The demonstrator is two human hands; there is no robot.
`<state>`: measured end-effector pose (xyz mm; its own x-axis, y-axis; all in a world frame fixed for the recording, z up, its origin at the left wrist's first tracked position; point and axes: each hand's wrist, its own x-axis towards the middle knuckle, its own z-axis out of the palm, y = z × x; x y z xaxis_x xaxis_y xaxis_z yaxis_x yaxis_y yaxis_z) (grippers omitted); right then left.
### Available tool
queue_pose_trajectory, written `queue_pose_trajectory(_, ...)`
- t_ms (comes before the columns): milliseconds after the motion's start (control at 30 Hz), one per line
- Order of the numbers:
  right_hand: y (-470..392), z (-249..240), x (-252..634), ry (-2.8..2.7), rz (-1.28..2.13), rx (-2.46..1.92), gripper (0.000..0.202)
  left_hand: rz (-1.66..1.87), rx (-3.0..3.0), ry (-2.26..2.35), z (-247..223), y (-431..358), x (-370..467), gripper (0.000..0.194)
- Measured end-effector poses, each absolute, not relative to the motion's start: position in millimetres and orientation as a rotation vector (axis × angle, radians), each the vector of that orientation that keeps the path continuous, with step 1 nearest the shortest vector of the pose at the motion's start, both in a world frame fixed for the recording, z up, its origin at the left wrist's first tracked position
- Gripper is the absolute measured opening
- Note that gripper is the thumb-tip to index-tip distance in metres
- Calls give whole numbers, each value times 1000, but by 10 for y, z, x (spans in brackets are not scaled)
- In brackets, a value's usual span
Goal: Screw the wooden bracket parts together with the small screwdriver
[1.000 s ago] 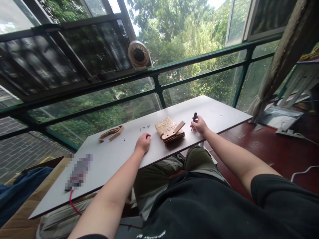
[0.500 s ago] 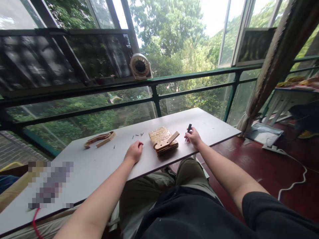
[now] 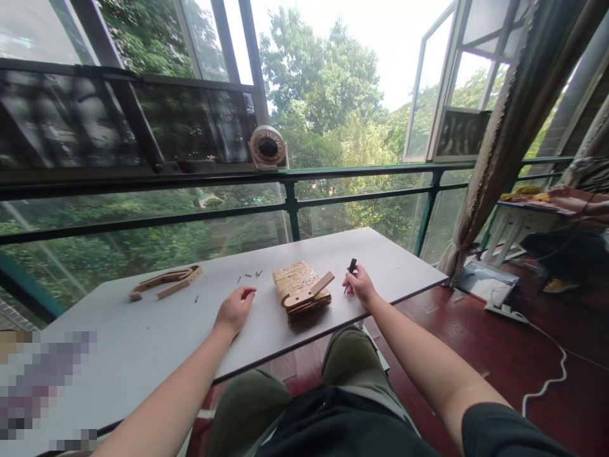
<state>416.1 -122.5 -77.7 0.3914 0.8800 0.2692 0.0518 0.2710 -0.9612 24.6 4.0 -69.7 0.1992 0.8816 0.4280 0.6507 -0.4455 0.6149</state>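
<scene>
In the head view a block of stacked, tape-wrapped cardboard (image 3: 295,273) lies on the white table (image 3: 366,251). On top of it rests a hook-shaped wooden piece (image 3: 304,296) with small dark holes, its straight end jutting to the right. To the right of the block, my right hand (image 3: 360,285) is closed around a black pen-like tool (image 3: 352,265), its thin dark end pointing down at the tabletop. My left hand (image 3: 234,311) rests on the table left of the block, fingers loosely apart with nothing seen in them. Several small dark screws (image 3: 248,275) lie beyond it.
More curved wooden pieces (image 3: 178,277) lie at the far left, near a lone screw (image 3: 196,299). A round fan (image 3: 268,148) stands on the ledge behind the green railing (image 3: 361,172). At the right, another person's arm (image 3: 571,200) shows over a second table.
The view has tilted up and shifted, so the table sits lower and further left. My left hand has loosened from a curled pose. My right hand still holds the black tool.
</scene>
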Motion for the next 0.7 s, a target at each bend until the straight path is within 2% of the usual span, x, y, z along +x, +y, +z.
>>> queue_pose_trajectory(133,-1237,-762,4152,-1018,735,-1144,29,1217,1918,1399,-518,-58,340,34)
queue_pose_trajectory(333,-1257,-738,4154,-967,724,-1150,27,1428,1811,974,124,-513,920,41)
queue_pose_trajectory(500,-1280,-723,4164,-933,732,-1133,24,1002,2304,801,437,-927,1378,28)
queue_pose_trajectory(600,-1294,-721,4168,-940,732,-1120,23,860,2478,873,449,-997,1509,18)
queue_pose_trajectory(700,-1300,-730,4176,-952,728,-1107,22,785,2563,1007,426,-974,1560,15)
